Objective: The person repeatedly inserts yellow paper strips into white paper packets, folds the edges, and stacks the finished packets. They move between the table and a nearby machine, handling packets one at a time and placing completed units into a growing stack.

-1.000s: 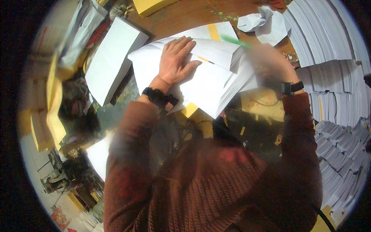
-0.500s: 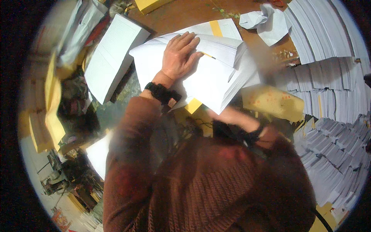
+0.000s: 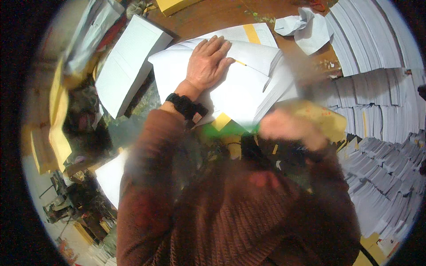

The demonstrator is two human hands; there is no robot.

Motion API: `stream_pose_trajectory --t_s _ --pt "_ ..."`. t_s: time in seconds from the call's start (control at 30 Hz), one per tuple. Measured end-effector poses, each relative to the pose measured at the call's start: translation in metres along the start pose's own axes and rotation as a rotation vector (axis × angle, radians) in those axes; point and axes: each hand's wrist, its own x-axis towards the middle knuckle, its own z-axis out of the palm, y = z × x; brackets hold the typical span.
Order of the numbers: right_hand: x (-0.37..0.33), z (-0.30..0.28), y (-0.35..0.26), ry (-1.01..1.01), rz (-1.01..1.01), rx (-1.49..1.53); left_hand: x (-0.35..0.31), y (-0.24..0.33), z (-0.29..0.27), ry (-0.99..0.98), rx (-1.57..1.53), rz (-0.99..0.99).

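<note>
My left hand [image 3: 208, 64] lies flat with its fingers stretched over a thick stack of white paper sheets [image 3: 239, 93], pressing on its top. A thin dark stick with a yellow end [image 3: 240, 63] lies by my left thumb. My right hand [image 3: 288, 126] is at the stack's near right corner, smeared by motion, so its fingers cannot be made out. A green streak [image 3: 226, 131] runs under the stack's near edge toward this hand; its kind is too blurred to tell. A yellow paper piece [image 3: 221, 121] sticks out from beneath the stack.
Another white paper block [image 3: 128, 62] stands at the left. Crumpled paper [image 3: 306, 31] lies at the far side of the brown table [image 3: 222, 13]. Tall piles of folded sheets [image 3: 368, 40] fill the right side. A yellow sheet [image 3: 324, 117] lies beyond my right hand.
My right hand has come out from under the stack's near corner and moved right and a little up. A green streak now shows there. My left hand has stayed in place.
</note>
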Motion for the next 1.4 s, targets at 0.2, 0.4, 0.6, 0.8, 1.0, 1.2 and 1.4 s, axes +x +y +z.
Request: stream_pose_trajectory --t_s 0.2,0.4,0.6,0.8,1.0,1.2,1.4 --pt "-0.014 -0.154 0.034 0.662 0.27 -0.778 0.0 0.0 -0.002 0.023 -0.023 0.003" --pt "-0.091 -0.108 0.076 0.199 0.367 -0.554 -0.002 0.001 -0.005 0.041 -0.051 -0.006" --pt "0.008 0.041 0.087 0.314 0.197 0.165 -0.003 0.0 -0.003 0.075 -0.034 0.024" --pt "0.173 0.163 0.097 0.467 -0.124 -0.299 -0.005 -0.004 -0.001 0.071 -0.054 0.019" --pt "0.198 0.171 0.105 0.311 -0.603 -0.476 -0.004 0.0 -0.003 0.062 -0.06 0.022" --pt "0.013 0.056 0.02 -0.003 -0.022 -0.119 -0.003 0.003 -0.008 -0.055 0.043 0.045" --pt "0.014 -0.065 -0.055 1.058 -0.02 -0.267 -0.004 0.003 -0.012 -0.103 0.036 0.044"
